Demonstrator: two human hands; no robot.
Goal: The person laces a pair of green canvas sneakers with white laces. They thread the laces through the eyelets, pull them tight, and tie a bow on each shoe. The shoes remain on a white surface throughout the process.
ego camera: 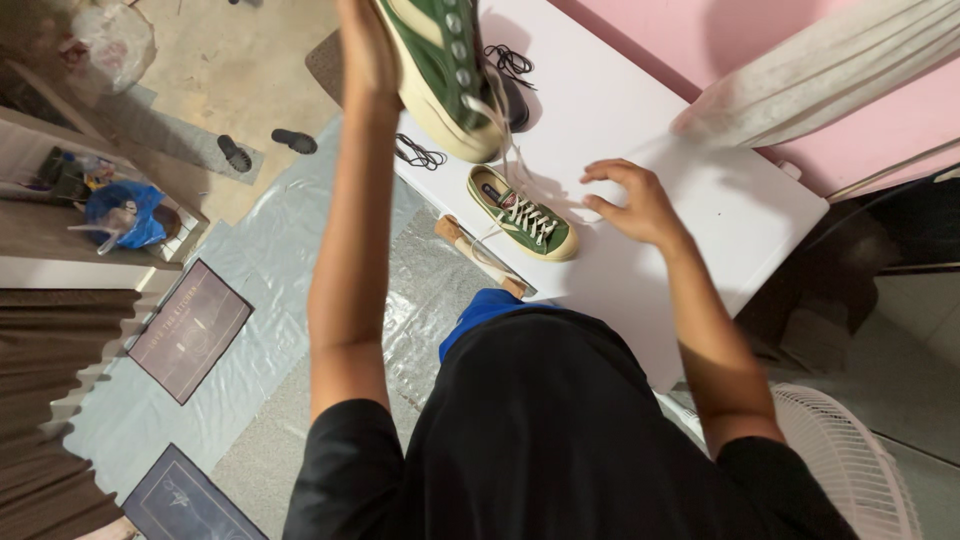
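Observation:
My left hand is raised and grips a green sneaker with a cream sole by its heel end, sole turned toward me. Its white lace hangs down loose. Below it on the white table lies a second green sneaker, laced in white, opening up. My right hand rests on the table just right of that sneaker, fingers spread and bent, fingertips on the surface, holding nothing. Loose black laces lie at the table's left edge, and more black laces lie further back.
A pink wall and a pale curtain border the table's far side. A white fan stands at the lower right. The floor on the left has plastic sheeting, two dark framed pictures, two slippers and a blue bag.

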